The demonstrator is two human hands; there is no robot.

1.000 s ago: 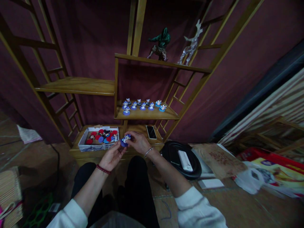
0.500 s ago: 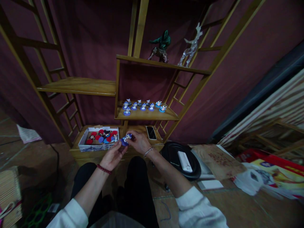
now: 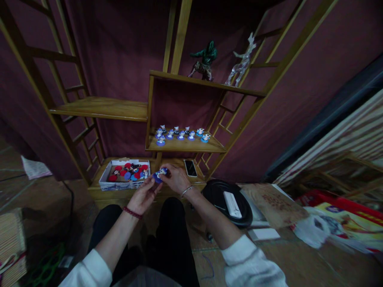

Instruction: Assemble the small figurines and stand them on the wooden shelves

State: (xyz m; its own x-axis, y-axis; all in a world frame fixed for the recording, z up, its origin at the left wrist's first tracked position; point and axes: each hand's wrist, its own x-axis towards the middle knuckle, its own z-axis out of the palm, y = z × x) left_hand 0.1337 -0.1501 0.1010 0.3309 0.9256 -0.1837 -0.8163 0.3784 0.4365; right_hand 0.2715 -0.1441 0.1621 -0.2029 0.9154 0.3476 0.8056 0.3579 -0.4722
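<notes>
Left of and beyond the left hand (image 3: 143, 196), a box (image 3: 122, 185) holds loose toys (image 3: 127, 175), seemingly the part left. Both the left hand and the right hand (image 3: 177, 180) grip one purple toy (image 3: 157, 178) between them, not yet set down. Above them, a shelf (image 3: 185, 147) bears standing toys (image 3: 181, 136), apparently done. A phone (image 3: 190, 168) lies just beyond the right hand.
</notes>
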